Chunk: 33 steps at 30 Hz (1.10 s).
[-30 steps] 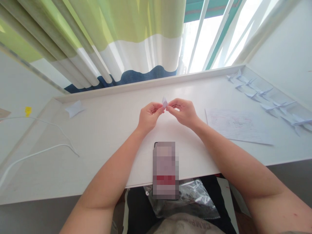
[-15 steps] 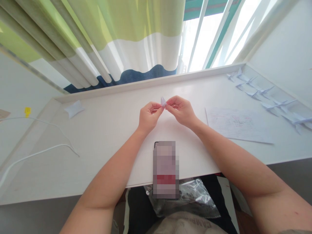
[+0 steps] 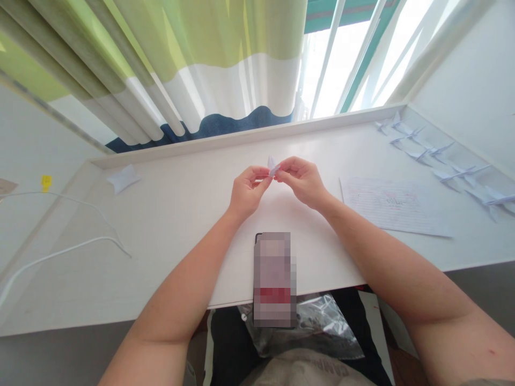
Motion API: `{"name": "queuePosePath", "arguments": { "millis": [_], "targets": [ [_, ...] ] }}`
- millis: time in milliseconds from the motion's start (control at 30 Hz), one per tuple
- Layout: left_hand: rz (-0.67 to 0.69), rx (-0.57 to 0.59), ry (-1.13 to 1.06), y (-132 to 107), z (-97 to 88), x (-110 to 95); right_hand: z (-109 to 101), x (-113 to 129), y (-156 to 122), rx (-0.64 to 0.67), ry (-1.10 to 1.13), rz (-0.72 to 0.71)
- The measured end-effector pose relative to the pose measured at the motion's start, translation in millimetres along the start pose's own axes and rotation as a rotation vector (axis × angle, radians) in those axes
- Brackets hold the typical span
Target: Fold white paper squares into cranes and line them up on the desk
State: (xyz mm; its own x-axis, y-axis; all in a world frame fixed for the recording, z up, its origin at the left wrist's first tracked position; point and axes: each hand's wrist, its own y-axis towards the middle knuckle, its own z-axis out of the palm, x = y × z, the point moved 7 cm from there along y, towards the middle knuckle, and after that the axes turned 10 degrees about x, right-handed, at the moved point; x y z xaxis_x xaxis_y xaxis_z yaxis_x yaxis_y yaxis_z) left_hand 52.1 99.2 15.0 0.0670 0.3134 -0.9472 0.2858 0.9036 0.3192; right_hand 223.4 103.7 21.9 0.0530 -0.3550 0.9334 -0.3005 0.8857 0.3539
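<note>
A small piece of folded white paper (image 3: 271, 163) is held up between my two hands above the middle of the white desk (image 3: 181, 225). My left hand (image 3: 248, 188) pinches its lower left side between thumb and fingers. From the right, my right hand (image 3: 301, 179) grips its other side with the fingertips. Part of the paper is hidden behind the fingers, and a pointed tip stands up above them.
A phone (image 3: 274, 279) with a blurred screen lies at the desk's front edge. To the right are a written sheet (image 3: 396, 206) and several folded paper figures (image 3: 438, 150). On the left lie a folded paper piece (image 3: 124, 179) and a white cable (image 3: 68, 253).
The folded paper has turned slightly and shifted a little to the right. My right fingers have moved slightly on it, while both hands keep hold.
</note>
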Motion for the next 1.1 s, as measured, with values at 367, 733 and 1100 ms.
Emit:
{"name": "queuePosePath", "arguments": {
  "millis": [367, 733, 1100],
  "targets": [
    [0.000, -0.065, 0.000, 2, -7.8, 2, 6, 15, -4, 0.121, -0.298, -0.119],
    [-0.130, -0.062, -0.222, 1, -4.7, 10, 6, 31, -9, 0.114, -0.504, -0.267],
    [-0.213, -0.068, -0.428, 0, -0.8, 17, 6, 37, -8, 0.098, -0.520, -0.292]
  ]
}}
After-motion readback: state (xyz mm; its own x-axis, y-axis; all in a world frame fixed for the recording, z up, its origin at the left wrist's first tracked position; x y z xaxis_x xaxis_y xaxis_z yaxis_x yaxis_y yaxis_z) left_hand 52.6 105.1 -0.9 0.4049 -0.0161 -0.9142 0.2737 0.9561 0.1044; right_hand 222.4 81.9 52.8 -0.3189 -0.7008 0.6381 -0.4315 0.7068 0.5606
